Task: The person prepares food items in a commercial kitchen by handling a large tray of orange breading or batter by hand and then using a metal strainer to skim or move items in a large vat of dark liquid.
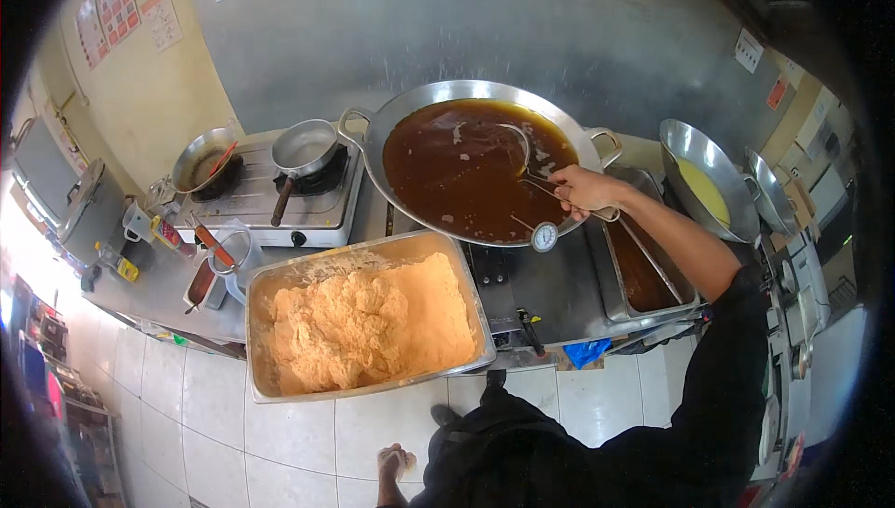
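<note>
My right hand [584, 190] grips the wire handle of a metal skimmer [524, 151]. The skimmer's curved head is partly sunk in dark brown oil [447, 172], which fills a large two-handled steel wok [482, 90]. Pale crumbs float on the oil. A dial thermometer [544, 237] rests at the wok's near rim with its stem over the oil. My left hand [396, 461] hangs low beside my body, dusted with flour, and its finger spread is unclear. Between it and the wok, a steel tray [484, 323] holds a heap of flour-coated pieces [342, 326] and loose flour [440, 312].
To the left is a two-burner gas stove [259, 211] with a small saucepan [305, 146] and a frying pan [203, 158]. A clear jug [241, 256] stands near the tray. At right are a deep pan of dark liquid [647, 274] and a wok with yellow contents [706, 190].
</note>
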Motion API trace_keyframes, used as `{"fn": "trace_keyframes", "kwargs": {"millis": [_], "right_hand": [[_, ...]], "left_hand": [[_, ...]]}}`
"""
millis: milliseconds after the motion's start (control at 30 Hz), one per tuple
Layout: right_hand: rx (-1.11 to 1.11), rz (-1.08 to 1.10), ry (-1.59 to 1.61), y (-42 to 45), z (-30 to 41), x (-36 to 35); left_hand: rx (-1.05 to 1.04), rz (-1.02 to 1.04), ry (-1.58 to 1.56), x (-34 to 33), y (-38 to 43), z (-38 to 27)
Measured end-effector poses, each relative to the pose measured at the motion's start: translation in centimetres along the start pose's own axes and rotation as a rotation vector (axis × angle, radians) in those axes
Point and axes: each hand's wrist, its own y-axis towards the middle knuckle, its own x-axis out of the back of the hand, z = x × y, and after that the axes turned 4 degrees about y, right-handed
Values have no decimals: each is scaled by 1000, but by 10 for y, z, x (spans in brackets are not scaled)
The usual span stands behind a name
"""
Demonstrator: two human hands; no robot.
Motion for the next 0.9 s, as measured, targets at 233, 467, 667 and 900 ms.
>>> {"fn": "trace_keyframes", "kwargs": {"millis": [233,467,667,900], "right_hand": [[81,48,37,32,23,-11],[57,102,-37,5,13,-10],[9,208,-89,-47,15,2],[-1,253,165,-77,19,-2]], "left_hand": [[-305,91,357,32,7,16],[67,-62,68,4,-14,-2],[16,5,175,-4,-12,7],[6,61,183,-8,-6,-10]]}}
